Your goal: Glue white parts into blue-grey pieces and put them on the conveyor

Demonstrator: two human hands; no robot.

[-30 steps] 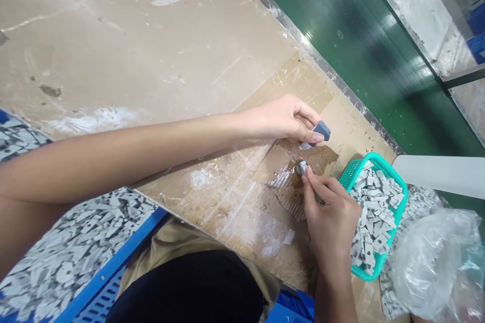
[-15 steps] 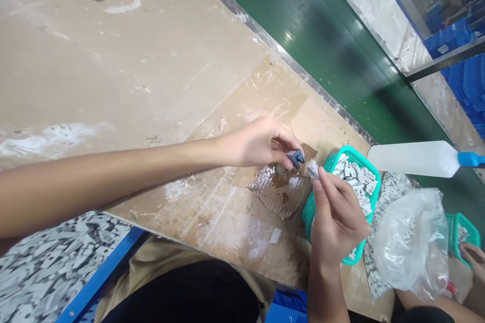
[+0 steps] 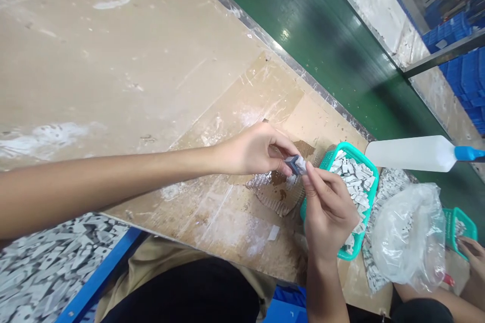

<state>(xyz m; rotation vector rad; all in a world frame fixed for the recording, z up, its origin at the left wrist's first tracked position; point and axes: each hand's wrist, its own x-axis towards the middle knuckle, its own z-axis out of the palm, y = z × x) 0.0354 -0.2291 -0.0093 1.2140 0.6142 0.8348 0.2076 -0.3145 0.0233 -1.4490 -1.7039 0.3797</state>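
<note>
A small dark grey plastic part (image 3: pixel 292 164) is pinched between the thumb and fingers of my left hand (image 3: pixel 261 150). My right hand (image 3: pixel 330 207) grips a small white plastic piece (image 3: pixel 300 163) by its end. The two pieces meet, the white one sitting at the opening of the grey one; how deep it reaches inside I cannot tell. Beneath them lies a wet, brown cardboard pad (image 3: pixel 282 197) on the table. Just behind my right hand stands a teal basket (image 3: pixel 375 181) holding many white pieces (image 3: pixel 352 176).
A white bottle with a blue cap (image 3: pixel 413 154) lies beyond the basket, near the green conveyor belt (image 3: pixel 303 20). To the right are a clear plastic bag (image 3: pixel 407 237) and another person's hand (image 3: pixel 472 252) at a second teal basket (image 3: pixel 450 227). A blue-edged bin (image 3: pixel 102 272) of grey parts sits lower left.
My hands have come together: the white piece, apart from the grey part before, now touches its opening. The view has shifted slightly.
</note>
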